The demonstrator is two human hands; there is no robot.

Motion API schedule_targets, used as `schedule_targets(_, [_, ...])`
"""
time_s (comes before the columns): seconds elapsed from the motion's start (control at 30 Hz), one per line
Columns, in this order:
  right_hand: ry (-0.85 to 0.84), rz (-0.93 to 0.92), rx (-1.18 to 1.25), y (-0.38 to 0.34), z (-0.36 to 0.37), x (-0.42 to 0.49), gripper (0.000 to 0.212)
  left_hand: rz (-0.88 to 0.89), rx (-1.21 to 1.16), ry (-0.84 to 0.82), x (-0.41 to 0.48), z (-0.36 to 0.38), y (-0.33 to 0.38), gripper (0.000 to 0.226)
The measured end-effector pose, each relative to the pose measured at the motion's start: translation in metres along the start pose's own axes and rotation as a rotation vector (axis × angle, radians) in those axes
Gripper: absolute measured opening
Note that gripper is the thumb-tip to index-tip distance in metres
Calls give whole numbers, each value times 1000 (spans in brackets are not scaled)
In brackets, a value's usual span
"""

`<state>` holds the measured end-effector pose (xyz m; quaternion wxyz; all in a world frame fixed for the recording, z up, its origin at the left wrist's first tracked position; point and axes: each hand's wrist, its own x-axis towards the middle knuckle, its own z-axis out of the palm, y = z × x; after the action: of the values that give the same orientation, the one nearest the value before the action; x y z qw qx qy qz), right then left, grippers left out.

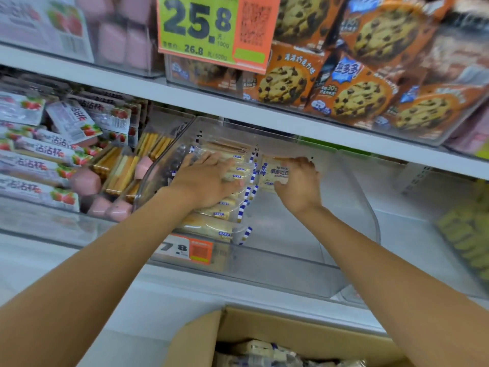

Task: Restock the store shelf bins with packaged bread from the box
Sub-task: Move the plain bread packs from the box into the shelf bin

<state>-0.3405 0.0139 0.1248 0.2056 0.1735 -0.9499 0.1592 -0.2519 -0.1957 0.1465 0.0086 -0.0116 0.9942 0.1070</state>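
In the clear bin (291,263) the left hand (209,181) presses straight fingers on the row of bread packs (217,211), while the right hand (300,185) pinches one bread pack (270,174), which could fall flat in the free space beside the row if let go crooked.

The bin (352,197) is clear, glossy hard plastic with smooth walls. The bread packets (211,229) are wrapped in shiny transparent film. The box (277,332) is matt brown cardboard. The shelf edge (238,107) is smooth and white, possibly painted metal. The cookie bags (357,96) have glossy printed wrappers, and the price tag (211,30) is printed paper.
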Motion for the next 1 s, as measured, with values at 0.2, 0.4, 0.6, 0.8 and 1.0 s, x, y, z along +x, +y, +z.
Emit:
schedule_targets(0.2, [-110,-8,304,-8,-55,-72,20,21,-134,139,-34,-18,31,47])
schedule_targets(0.4, [-64,-220,265,10,-104,-175,16,160,5,262,-126,4,103,9])
schedule_targets(0.6, [-659,-36,169,93,-81,-295,24,43,-251,-213,-205,121,130,14])
schedule_targets(0.8, [-857,233,226,165,-33,-367,46,-43,-414,-350,-227,198,124,15])
schedule_targets(1.0, [-909,147,99,163,18,-385,76,-19,-415,-388,-225,215,129,15])
